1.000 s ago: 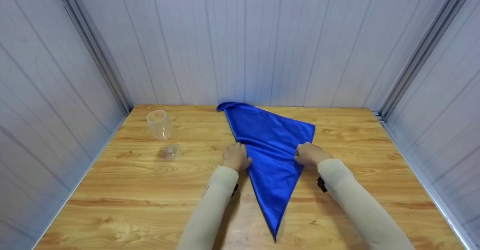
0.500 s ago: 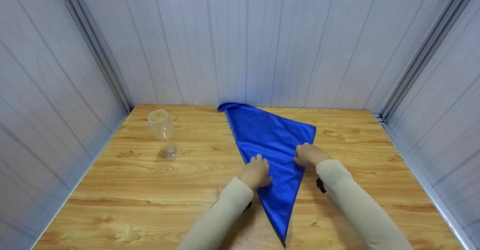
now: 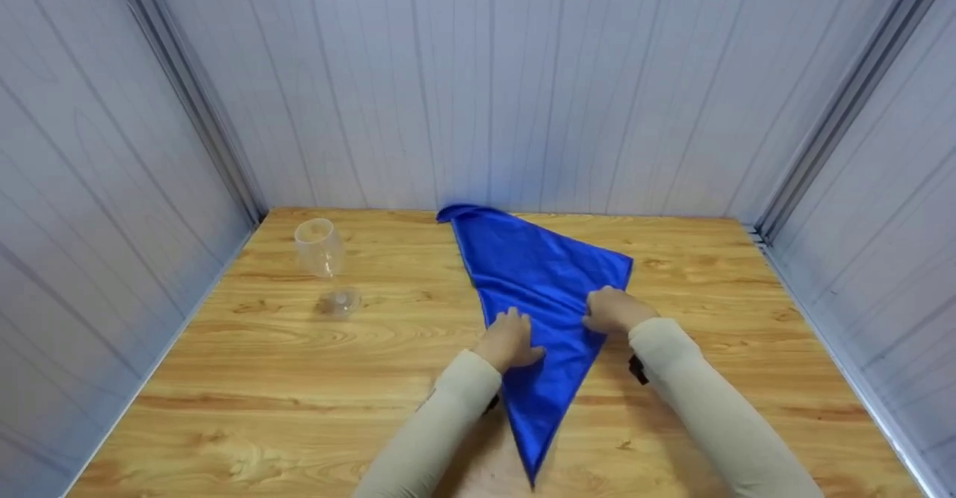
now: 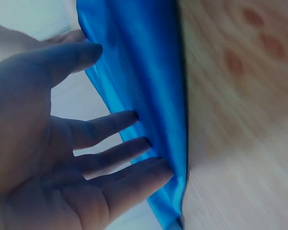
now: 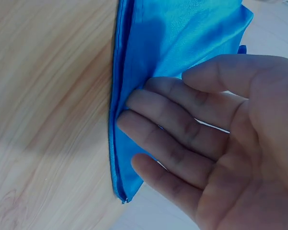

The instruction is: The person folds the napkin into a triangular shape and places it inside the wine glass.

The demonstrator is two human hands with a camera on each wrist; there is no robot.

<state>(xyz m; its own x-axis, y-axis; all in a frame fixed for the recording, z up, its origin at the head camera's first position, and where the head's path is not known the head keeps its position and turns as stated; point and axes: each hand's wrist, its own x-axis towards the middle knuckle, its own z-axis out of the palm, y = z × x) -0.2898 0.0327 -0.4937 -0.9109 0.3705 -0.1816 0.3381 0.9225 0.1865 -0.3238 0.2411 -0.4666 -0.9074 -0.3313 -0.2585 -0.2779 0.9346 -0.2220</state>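
On the table (image 3: 299, 378), blue cloth (image 3: 539, 278) stretches lengthwise from the back edge toward the near side. Left hand (image 3: 511, 341) nearer its pointed near end, over the left border; right hand (image 3: 615, 310) farther up, at the right border. Both: fingers (image 4: 139, 181) extended, loosely bent, touching cloth, gripping nothing.

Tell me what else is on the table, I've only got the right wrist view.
Observer: A clear drinking glass stands upright on the table, left of the blue cloth.
Operator: Copy. Anything at the cloth's opposite edge?
Observer: Yes, the left hand is over the left edge.
Operator: And the cloth's far end?
Observer: Its far left corner is turned over on itself, close to the back wall.
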